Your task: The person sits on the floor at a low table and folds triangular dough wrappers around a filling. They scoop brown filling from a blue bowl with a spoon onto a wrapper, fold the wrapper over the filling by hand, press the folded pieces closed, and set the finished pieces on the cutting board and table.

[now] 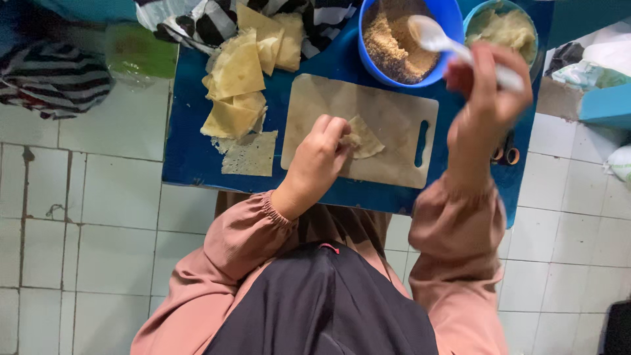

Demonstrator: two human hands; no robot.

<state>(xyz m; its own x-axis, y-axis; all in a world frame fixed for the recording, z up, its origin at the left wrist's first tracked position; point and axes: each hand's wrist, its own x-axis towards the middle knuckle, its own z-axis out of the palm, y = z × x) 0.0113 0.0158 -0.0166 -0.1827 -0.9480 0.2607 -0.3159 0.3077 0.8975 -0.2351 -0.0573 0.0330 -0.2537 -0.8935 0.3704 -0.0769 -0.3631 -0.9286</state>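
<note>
The folded wrapper (363, 139) lies on the pale cutting board (368, 131), pinned under the fingertips of your left hand (320, 158), which is curled down on its near corner. Your right hand (483, 92) is closed around a white spoon (434, 36), its bowl over the blue bowl of brown crumbs (401, 43), just beyond that grip. This looks like the filling step; the spoon would need a short, level carry back toward your left fingers. The board's handle slot lies between both hands; stacked wrappers (240, 85) crowd the left.
</note>
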